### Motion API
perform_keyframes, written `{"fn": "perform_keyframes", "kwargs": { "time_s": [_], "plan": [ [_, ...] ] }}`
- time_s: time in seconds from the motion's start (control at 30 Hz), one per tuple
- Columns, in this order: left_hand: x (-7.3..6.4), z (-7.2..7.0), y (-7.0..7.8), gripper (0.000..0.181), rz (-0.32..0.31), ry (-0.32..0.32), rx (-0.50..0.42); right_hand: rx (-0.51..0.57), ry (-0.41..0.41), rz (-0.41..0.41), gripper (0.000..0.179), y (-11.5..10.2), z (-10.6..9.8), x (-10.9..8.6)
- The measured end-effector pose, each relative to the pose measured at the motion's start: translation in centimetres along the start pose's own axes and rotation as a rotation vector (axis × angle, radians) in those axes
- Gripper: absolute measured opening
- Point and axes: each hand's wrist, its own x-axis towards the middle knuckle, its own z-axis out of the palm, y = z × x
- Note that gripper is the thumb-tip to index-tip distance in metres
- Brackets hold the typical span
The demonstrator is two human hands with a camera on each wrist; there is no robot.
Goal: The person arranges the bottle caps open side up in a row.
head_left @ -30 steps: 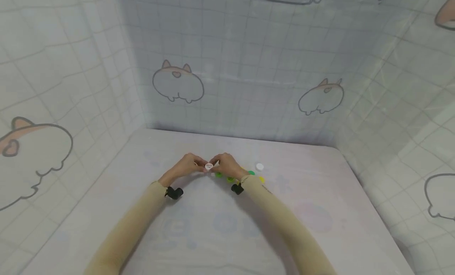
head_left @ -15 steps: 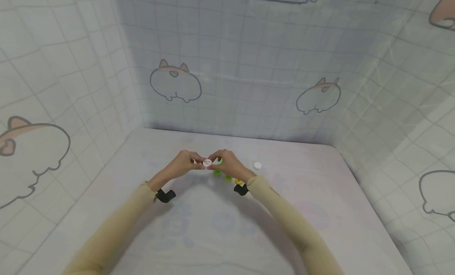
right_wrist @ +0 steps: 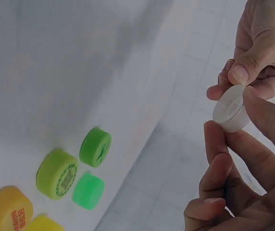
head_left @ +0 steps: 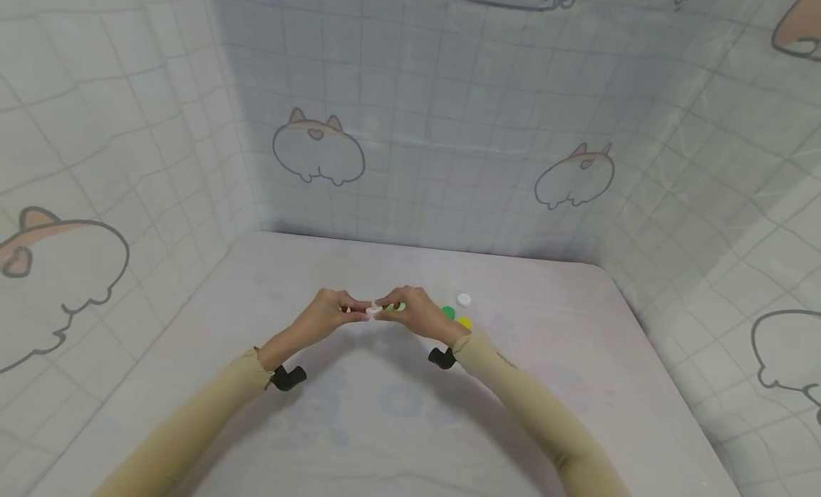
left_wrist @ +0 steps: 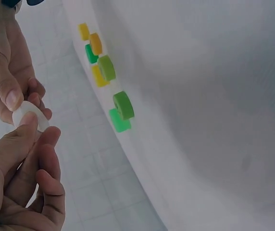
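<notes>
A white bottle cap [head_left: 374, 309] is held up between my two hands. In the head view my left hand [head_left: 323, 315] pinches its left edge with thumb and fingers. My right hand [head_left: 420, 311] grips the opposite edge, with its thumb along the rim. The right wrist view shows the hollow inner side of the white cap [right_wrist: 229, 105] tilted toward the camera. Below the hands on the table stand a green cap [right_wrist: 95, 147], a lime-green cap [right_wrist: 56, 174], a mint-green cap [right_wrist: 88, 191], an orange cap [right_wrist: 9, 209] and a yellow cap [right_wrist: 44, 223].
Another white cap [head_left: 464, 299] lies beyond my right wrist, near a dark green cap [head_left: 448, 312] and a yellow cap [head_left: 465, 324]. A pale cloth covers the table [head_left: 385, 426]. Fabric walls with a grid and cartoon print enclose its back and sides.
Both hands rose slightly, then came down a little toward me with the white cap. Its printed face showed before and now appears nearly edge-on. Both wrists have spread outward.
</notes>
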Motion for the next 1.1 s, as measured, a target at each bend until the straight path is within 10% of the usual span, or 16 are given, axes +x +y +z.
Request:
{"fn": "perform_keyframes", "kwargs": {
  "time_s": [0.4, 1.1],
  "plan": [
    [-0.8, 0.6, -0.1, 0.029, 0.005, -0.069, -0.040, 0.057, -0.028, 0.023, 0.031, -0.1, 0.7, -0.9],
    [-2.5, 1.7, 0.1, 0.035, -0.012, 0.026, 0.043, 0.242, 0.056, 0.158, 0.028, 0.1, 3.4, -1.3]
  ]
}}
